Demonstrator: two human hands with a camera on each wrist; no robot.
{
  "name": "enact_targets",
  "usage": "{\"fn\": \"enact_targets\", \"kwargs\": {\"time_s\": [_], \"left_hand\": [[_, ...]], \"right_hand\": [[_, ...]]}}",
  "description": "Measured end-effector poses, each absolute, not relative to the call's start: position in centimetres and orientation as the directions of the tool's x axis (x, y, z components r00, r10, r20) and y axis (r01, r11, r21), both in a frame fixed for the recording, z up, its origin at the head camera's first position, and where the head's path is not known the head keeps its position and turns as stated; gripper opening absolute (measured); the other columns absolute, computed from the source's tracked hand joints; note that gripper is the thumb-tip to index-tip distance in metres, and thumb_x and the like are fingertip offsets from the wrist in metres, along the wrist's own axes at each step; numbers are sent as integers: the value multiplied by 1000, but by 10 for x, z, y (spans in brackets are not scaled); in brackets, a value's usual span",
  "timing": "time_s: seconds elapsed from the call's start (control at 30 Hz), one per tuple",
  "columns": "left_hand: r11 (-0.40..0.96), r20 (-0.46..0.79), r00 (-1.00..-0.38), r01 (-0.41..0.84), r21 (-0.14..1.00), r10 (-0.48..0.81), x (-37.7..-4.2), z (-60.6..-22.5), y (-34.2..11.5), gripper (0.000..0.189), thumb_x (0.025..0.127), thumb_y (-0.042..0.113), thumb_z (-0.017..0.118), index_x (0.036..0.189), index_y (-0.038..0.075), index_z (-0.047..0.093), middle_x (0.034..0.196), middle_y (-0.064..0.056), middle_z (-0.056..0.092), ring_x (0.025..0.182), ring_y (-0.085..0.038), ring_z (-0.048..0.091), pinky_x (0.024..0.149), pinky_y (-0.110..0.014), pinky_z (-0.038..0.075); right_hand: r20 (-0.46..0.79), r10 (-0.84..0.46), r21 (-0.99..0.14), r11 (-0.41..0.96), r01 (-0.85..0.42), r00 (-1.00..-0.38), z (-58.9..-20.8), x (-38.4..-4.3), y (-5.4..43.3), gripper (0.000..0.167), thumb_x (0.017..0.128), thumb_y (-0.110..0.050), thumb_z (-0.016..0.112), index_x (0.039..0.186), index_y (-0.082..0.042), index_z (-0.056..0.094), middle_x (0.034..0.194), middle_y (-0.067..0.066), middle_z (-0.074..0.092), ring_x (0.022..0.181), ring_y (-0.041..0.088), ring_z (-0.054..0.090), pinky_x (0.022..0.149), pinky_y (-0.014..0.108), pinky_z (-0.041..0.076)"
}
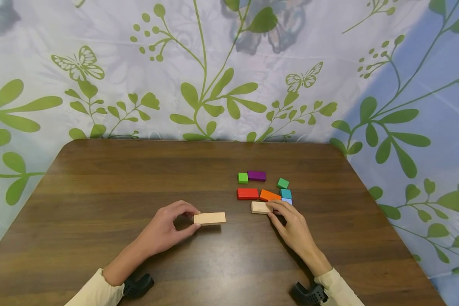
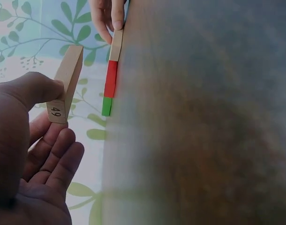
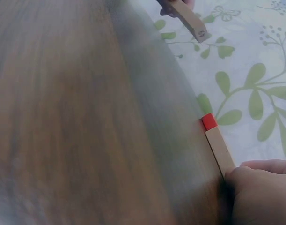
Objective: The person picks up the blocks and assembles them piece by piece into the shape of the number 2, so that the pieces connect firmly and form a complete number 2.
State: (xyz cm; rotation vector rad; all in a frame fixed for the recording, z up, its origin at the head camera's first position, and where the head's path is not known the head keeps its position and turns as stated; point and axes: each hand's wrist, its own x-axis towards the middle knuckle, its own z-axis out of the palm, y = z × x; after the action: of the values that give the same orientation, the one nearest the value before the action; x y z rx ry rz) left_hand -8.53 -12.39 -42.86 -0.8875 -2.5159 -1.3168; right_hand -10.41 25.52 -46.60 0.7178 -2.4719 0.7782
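My left hand [image 1: 164, 229] pinches one end of a plain wooden block [image 1: 209, 218] between thumb and fingers, with a shadow on the tabletop just below it. The number 49 is printed on that block's end [image 2: 55, 112] in the left wrist view. To the right, my right hand [image 1: 293, 227] grips the right end of a second plain wooden block [image 1: 259, 208], which lies low at the table, its far end hidden by the fingertips. Just behind that block lie a red block [image 1: 247, 194] and an orange block [image 1: 270, 195].
Further back on the brown table [image 1: 111, 182] are a light green block [image 1: 242, 178], a purple block [image 1: 256, 175] and a darker green block [image 1: 282, 183]. A teal block [image 1: 285, 194] and a pale blue block [image 1: 287, 201] sit near my right fingers. A leaf-patterned cloth [image 1: 214, 55] hangs behind.
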Motion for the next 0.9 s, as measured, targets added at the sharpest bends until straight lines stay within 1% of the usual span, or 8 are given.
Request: {"fn": "enact_targets", "kwargs": {"time_s": [0.17,0.4,0.6,0.77,0.9], "left_hand": [[416,393,-805,574,706,444,-81,-432,-128,27,87,17,85,109,23,72,106,13,68,91,-9,64,78,-31,57],[429,373,-811,563,706,451,-75,-440,-133,28,85,19,87,107,25,71,104,15,67,88,-8,63,77,-27,55],[427,368,-810,562,708,457,-72,-447,-137,30,83,18,88,105,26,71,101,16,65,87,-6,61,77,-25,54],[427,352,-815,552,717,461,-70,-451,-138,29,83,19,88,105,27,71,101,16,66,87,-5,61,78,-25,55],[448,355,-818,553,702,453,-70,-453,-138,30,82,19,89,105,27,71,103,17,66,89,-4,61,79,-25,54]], "right_hand": [[532,-341,-408,700,-587,-775,-464,-104,256,36,88,1,79,123,-5,73,123,8,70,104,20,69,93,8,47],[562,-347,-375,702,-605,-751,-466,-105,255,40,84,5,81,122,-4,73,121,8,70,100,19,70,91,9,48],[544,-345,-396,698,-596,-765,-466,-105,254,39,86,4,80,123,-5,73,122,8,70,101,20,69,92,9,48],[540,-347,-395,700,-595,-767,-467,-105,256,39,87,3,80,124,-5,72,122,8,70,102,20,69,93,9,48],[539,-344,-402,697,-594,-769,-467,-105,257,38,87,2,80,123,-4,72,122,9,70,102,21,69,92,11,49]]}}
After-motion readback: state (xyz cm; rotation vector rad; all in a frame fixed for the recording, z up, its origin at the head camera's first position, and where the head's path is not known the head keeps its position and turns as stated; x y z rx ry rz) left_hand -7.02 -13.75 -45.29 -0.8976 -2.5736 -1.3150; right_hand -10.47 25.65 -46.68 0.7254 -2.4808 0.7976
